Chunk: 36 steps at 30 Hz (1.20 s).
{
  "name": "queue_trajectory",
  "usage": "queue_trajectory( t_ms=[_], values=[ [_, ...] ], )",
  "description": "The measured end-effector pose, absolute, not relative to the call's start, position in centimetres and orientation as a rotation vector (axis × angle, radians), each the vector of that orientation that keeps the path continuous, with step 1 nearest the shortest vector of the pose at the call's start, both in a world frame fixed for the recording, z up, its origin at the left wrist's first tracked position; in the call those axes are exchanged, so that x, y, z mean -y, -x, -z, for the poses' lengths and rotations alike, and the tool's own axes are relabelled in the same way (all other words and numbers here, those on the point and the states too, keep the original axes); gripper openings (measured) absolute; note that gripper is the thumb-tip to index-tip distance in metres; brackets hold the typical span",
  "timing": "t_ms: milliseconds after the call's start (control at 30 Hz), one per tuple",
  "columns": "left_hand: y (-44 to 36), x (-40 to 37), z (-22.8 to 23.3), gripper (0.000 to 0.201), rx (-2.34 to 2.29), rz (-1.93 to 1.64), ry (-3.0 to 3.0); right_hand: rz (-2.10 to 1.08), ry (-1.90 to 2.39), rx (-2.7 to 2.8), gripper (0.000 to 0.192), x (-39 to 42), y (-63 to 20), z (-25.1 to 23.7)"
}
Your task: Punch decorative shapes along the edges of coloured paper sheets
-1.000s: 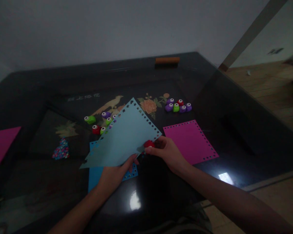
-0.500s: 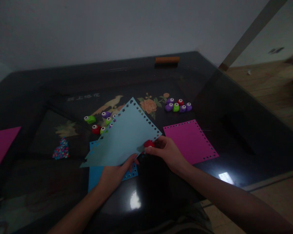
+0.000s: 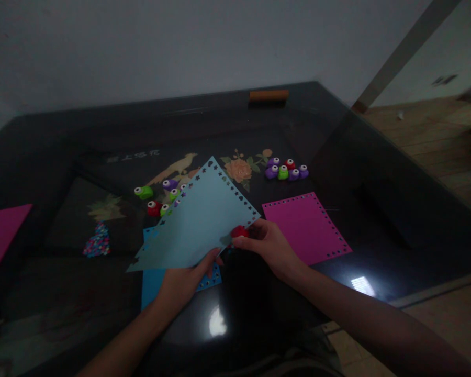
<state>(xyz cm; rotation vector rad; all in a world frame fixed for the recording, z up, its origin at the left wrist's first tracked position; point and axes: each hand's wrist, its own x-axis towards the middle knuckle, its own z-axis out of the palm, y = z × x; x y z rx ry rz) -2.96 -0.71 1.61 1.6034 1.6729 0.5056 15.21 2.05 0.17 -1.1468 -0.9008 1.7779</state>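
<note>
My left hand [image 3: 184, 283] pinches the near edge of a light blue paper sheet [image 3: 198, 220], thin and floppy I judge, raised over the dark table [image 3: 377, 209], while my right hand [image 3: 269, 246] grips a small red punch [image 3: 239, 231] at its edge.

You hold a pale blue sheet [image 3: 198, 222] with punched-hole borders and a red punch [image 3: 239, 231]; a magenta sheet [image 3: 306, 226] lies on the black tabletop [image 3: 377, 199].

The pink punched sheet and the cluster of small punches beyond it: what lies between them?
Nothing: in the head view only bare dark tabletop separates the pink punched sheet from the punch cluster.
</note>
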Motion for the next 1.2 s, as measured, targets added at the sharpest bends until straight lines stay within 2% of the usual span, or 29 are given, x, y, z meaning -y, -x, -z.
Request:
queue_trajectory(
  t_ms=[1200],
  values=[
    [3.15,0.65,-1.11,0.042,-1.694,-0.507,-1.633,-1.766,1.153,0.925,0.032,-2.10,-15.26,-0.05]
  ],
)
